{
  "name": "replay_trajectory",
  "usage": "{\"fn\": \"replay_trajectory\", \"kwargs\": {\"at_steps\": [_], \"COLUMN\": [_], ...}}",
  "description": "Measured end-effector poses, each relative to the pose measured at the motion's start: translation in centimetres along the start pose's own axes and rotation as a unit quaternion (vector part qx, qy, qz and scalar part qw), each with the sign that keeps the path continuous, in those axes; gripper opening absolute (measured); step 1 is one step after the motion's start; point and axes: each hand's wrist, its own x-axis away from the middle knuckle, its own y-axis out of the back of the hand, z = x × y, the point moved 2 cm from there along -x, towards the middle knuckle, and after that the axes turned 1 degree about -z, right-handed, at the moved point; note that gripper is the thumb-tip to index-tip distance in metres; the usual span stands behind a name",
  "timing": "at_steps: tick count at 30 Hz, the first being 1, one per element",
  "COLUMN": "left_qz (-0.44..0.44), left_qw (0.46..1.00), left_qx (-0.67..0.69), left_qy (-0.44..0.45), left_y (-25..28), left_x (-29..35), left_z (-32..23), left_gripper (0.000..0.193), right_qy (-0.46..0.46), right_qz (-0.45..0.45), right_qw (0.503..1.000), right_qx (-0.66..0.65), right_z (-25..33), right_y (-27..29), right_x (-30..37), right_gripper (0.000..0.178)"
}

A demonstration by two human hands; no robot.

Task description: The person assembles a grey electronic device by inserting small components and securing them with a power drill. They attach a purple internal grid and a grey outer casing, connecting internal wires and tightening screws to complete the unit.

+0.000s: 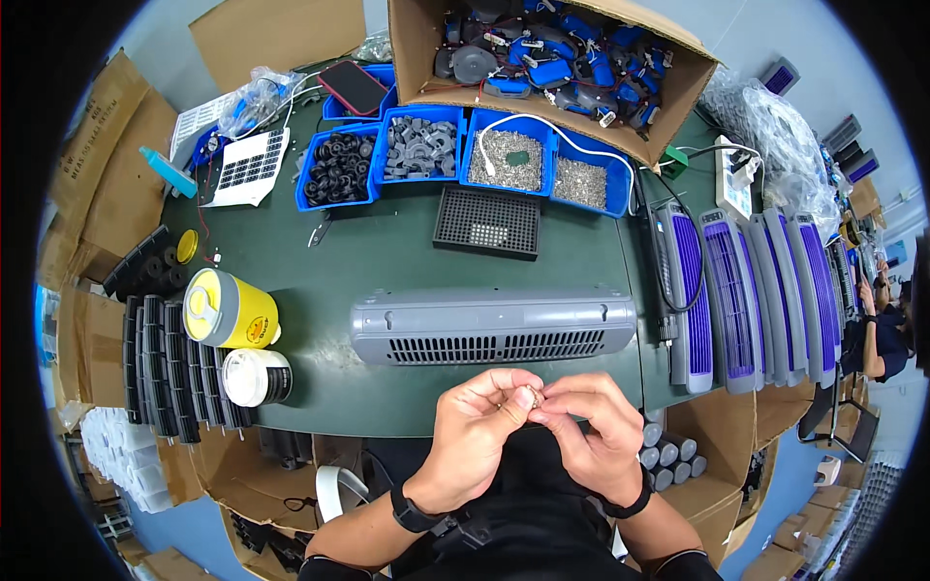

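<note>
My left hand (472,441) and my right hand (599,438) meet at the table's near edge, thumbs and fingertips pinched together. Between them is a small light-brown piece (535,395), mostly covered by the fingers and too small to name. Just beyond the fingertips, a long grey plastic housing (494,329) with a row of slotted vents lies across the green table (387,261). Neither hand appears to grip the housing.
Blue bins (336,198) hold black and grey parts and small metal pieces. Before them lies a black perforated tray (486,223). A cardboard box (557,102) of blue-and-grey parts stands behind. Purple-and-grey units (731,300) stand right; a yellow-and-grey jug (231,308) and white tub (257,377) stand left.
</note>
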Motion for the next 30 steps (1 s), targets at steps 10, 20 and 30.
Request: {"fn": "replay_trajectory", "kwargs": {"at_steps": [10, 20, 30], "left_qz": [-0.048, -0.086, -0.053], "left_qw": [0.981, 0.985, 0.982], "left_qx": [0.129, 0.088, 0.100], "left_qy": [0.134, 0.119, 0.150], "left_y": [1.2, 0.6, 0.4], "left_x": [0.2, -0.2, -1.0], "left_z": [1.5, 2.6, 3.3], "left_gripper": [0.022, 0.018, 0.015], "right_qy": [0.140, 0.150, 0.088], "right_qz": [0.029, 0.053, -0.077], "right_qw": [0.977, 0.959, 0.927], "right_qx": [0.157, 0.236, 0.356], "right_z": [-1.4, -2.4, -4.4], "right_y": [-0.4, -0.3, 2.8], "right_x": [1.0, 1.5, 1.3], "right_gripper": [0.046, 0.038, 0.026]}}
